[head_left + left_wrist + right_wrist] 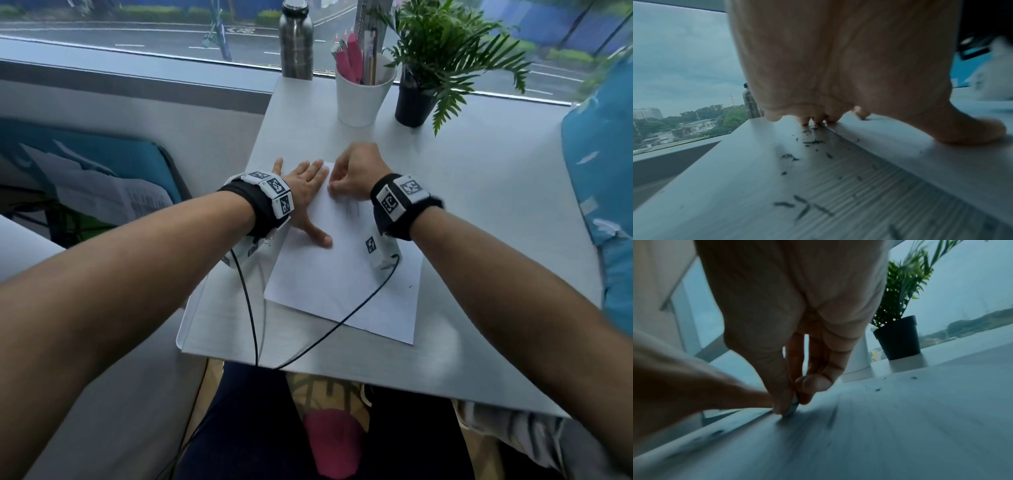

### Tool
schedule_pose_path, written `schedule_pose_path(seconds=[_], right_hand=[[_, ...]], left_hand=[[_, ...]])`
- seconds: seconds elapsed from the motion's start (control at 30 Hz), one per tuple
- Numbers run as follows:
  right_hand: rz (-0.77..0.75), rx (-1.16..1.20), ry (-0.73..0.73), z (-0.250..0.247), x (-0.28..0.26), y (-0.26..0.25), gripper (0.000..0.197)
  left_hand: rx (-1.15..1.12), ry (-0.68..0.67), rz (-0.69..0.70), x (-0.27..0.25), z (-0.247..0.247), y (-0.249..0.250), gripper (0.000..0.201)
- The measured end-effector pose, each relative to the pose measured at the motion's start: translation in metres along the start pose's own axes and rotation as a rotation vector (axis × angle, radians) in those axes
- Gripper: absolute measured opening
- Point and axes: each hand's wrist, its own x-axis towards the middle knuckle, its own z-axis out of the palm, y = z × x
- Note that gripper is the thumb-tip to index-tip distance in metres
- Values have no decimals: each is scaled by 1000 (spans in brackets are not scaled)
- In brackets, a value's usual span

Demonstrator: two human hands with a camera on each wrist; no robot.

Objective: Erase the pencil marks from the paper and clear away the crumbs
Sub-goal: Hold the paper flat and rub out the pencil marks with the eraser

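A white sheet of paper [342, 281] lies askew on the white table [496, 240]. My left hand [305, 192] presses flat on the sheet's upper left part, fingers straight and thumb spread. My right hand [334, 186] is beside it at the sheet's top, thumb and fingers pinching a small eraser [794, 404] against the paper [879, 426]. Faint grey pencil marks [352, 209] show just below that hand. Dark eraser crumbs [812, 142] lie on the table along the sheet's left edge, and a few more crumbs [877, 389] lie farther up the sheet.
At the table's back stand a white cup of pens [363, 96], a fern in a black pot [414, 102] and a steel bottle [296, 44]. A blue cushion [603, 171] borders the right side. Black cables [250, 308] run over the near table edge.
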Motion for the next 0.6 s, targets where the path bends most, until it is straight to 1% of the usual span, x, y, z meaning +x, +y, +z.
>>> schedule_pose_path(seconds=[0.1,0.13,0.17,0.23,0.3,0.4,0.5,0.53,0.6], right_hand=[[-35,-15,-134,4,-26,0,7],[-41,-32,-156,3,-27,0,8],[-31,-39,-127,1,-22,0,9],[9,-25,-25,-6,-4,1,13],[22,-21,11,-9,7,2,14],[-5,-49,-41,-4,-7,1,9],[-64,-70,-133,1,-27,2,8],[-66,-79,-124,0,-25,2,9],[-28,-59,-54,-2,-9,3,12]], left_hand=[[1,7,3,0,1,-1,156],[2,7,8,0,2,-1,156],[4,11,13,0,2,0,155],[6,24,16,-1,2,1,153],[8,33,16,-4,1,1,151],[-1,31,19,-3,1,0,153],[2,27,16,-3,2,-2,155],[0,26,18,-2,3,-2,154],[-11,19,24,-1,4,-1,153]])
